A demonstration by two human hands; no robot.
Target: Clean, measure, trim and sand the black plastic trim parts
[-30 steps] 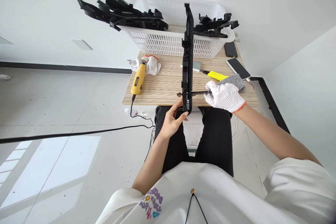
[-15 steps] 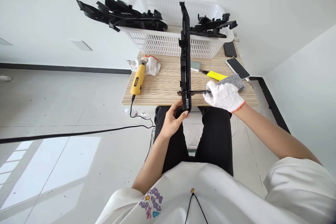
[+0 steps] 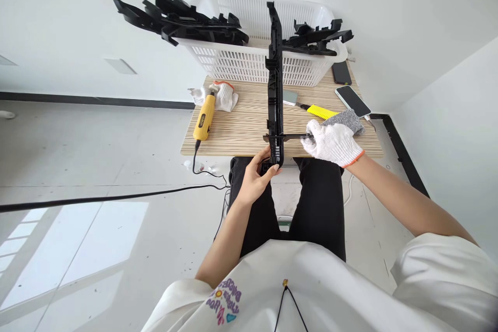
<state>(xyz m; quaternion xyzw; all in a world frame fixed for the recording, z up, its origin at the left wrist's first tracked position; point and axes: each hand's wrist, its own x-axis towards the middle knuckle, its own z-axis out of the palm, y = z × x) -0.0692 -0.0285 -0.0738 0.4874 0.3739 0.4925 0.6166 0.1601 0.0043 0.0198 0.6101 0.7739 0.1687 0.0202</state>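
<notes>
Bare, my left hand (image 3: 256,179) grips the near end of a long black plastic part (image 3: 275,80), thumb on its lower edge. The part points away from me, its far end over the basket. My right hand (image 3: 330,144), in a white knitted glove with an orange cuff, is closed round a slim dark tool (image 3: 293,136). Its thin shaft lies across the part just above my left fingers; the glove hides its handle, so I cannot tell its exact kind.
A white slotted basket (image 3: 223,64) holds black parts (image 3: 202,28) on the striped table (image 3: 237,132). A yellow corded power tool (image 3: 204,116) rests against a white glove (image 3: 225,98). A yellow-handled scraper (image 3: 321,112), grey cloth (image 3: 348,120) and two phones (image 3: 352,101) lie right.
</notes>
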